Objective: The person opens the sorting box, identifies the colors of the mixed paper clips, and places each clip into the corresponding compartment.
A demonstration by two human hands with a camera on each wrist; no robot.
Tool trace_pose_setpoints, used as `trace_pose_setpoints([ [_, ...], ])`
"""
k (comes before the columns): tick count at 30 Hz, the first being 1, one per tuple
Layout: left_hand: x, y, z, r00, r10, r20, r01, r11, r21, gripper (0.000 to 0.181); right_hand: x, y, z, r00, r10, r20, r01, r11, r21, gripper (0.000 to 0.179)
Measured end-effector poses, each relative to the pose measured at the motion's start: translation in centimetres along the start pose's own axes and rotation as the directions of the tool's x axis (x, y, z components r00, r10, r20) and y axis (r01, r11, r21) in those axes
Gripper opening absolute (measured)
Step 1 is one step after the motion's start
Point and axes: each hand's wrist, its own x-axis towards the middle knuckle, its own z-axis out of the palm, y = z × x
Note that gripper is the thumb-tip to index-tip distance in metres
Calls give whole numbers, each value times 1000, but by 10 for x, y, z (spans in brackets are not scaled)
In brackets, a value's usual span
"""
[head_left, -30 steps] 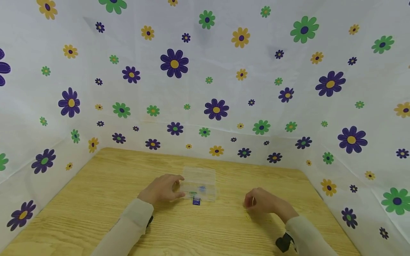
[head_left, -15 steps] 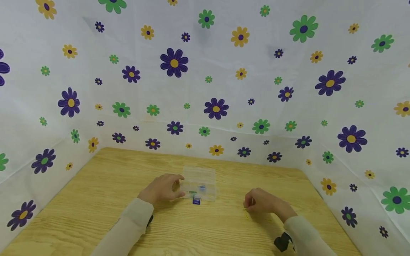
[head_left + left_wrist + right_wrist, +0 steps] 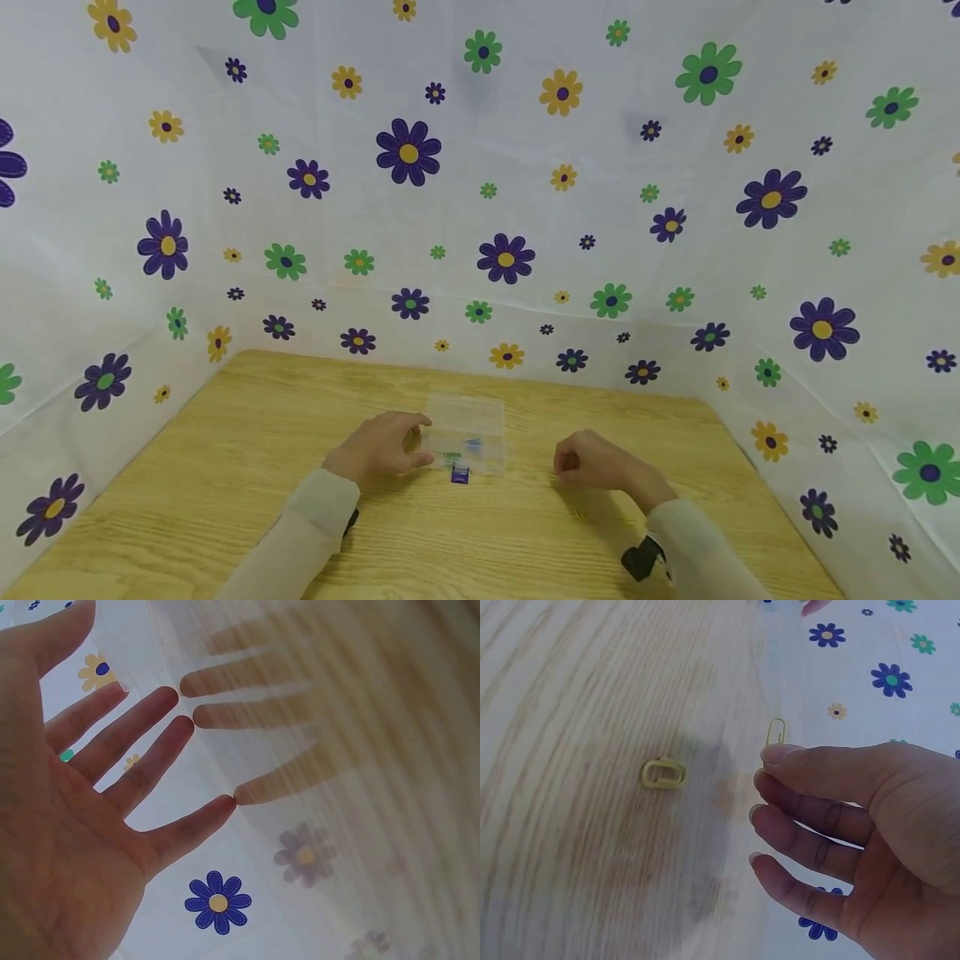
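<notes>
My right hand [image 3: 596,462] pinches a yellow paper clip [image 3: 777,729] between thumb and forefinger, above the table, its loop sticking up. More yellow paper clips [image 3: 664,774] lie on the wood below, close together or overlapping. A clear plastic box [image 3: 467,414] with its lid raised stands in the middle of the table. Green [image 3: 452,457] and light-blue [image 3: 473,444] small items show in it, too small to tell. My left hand [image 3: 382,446] is at the box's left edge, fingers spread, fingertips on the tabletop in the left wrist view.
A small dark-blue piece [image 3: 460,475] sits at the front edge of the box. Wood-grain tabletop [image 3: 450,550] runs around everything. White cloth walls [image 3: 480,208] with printed flowers enclose the back and both sides.
My right hand has risen slightly and shifted left, toward the box, away from the clips on the table. My left hand and the box stay in place.
</notes>
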Motion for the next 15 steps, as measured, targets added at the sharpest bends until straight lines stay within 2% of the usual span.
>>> trace_pose_setpoints([
  [4,0,-1,1,1000,-1,-2,1,1000,2,59,8,-2,1,1000,-6,-20,6,1000,-4,6],
  [8,1,-2,2,1000,7,-6,-7,1000,1,58,16,-5,2,997,-52,-49,51,998,-27,6],
  [15,1,-2,2,1000,3,-7,-3,1000,2,60,34,-19,3,994,-74,-76,72,997,-29,5],
])
